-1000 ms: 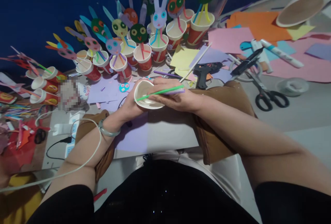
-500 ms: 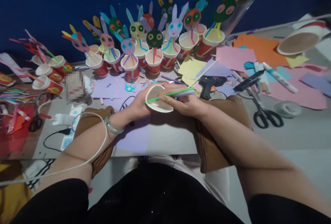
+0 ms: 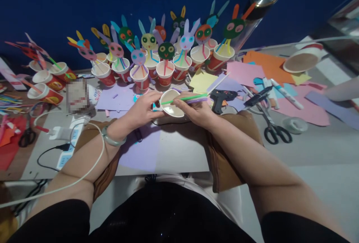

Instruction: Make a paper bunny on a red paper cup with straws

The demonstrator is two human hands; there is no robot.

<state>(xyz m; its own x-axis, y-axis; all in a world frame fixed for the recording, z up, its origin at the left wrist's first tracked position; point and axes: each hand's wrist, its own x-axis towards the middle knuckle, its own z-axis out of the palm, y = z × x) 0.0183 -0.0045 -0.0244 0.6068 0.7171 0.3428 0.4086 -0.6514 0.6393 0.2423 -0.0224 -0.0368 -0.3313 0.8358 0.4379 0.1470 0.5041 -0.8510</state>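
Note:
Between my hands is a white-lined paper cup (image 3: 175, 112), tilted so its mouth faces me. My left hand (image 3: 143, 110) has its thumb and fingers on the cup's left side; a gap shows in the palm, and the fingertips are partly hidden behind the rim. The thumb of my right hand (image 3: 196, 112) rests over the cup's rim, its other fingers behind. A green straw (image 3: 193, 97) and a purple straw (image 3: 198, 100) also lie in my right hand, the green one crossing the cup's mouth.
Several cups with paper rabbit heads (image 3: 165, 72) line the back. A glue gun (image 3: 220, 99), scissors (image 3: 273, 127), tape (image 3: 294, 125) and coloured paper (image 3: 244, 74) lie to the right. A power strip (image 3: 68, 147) and white cable (image 3: 101, 149) are by my left arm.
My left hand has shifted left, with its thumb and fingers farther apart on the cup. The right hand keeps the straws. The whole view has shifted slightly.

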